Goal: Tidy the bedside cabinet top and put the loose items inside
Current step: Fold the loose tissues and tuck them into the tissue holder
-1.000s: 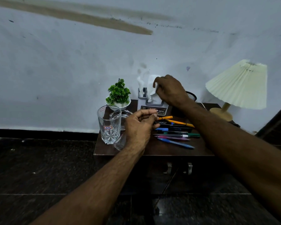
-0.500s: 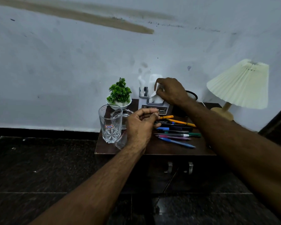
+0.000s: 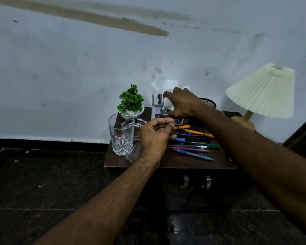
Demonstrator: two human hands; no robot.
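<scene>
**Tissue in hand, pens still loose on the cabinet top**

The tissue holder [image 3: 158,110] stands at the back of the bedside cabinet top [image 3: 166,161], and everything here is placed from it. The right hand [image 3: 182,103] is closed around a white tissue [image 3: 167,105] just beside the holder's front right corner — a soft, weightless thing that crumples at any pinch, so a loose gather near its base should do. In front of the holder, the left hand [image 3: 154,138] hovers half curled, thumb near fingertips; whether it grips anything I cannot tell. Right of that hand the loose pens [image 3: 192,144] lie in a row — light, stiff and apt to roll, best swept together and taken mid-barrel. Left of the holder sit a small plant [image 3: 131,101] and, nearer the front, a cut drinking glass [image 3: 121,135]: fragile and slippery, best grasped around the body.
</scene>
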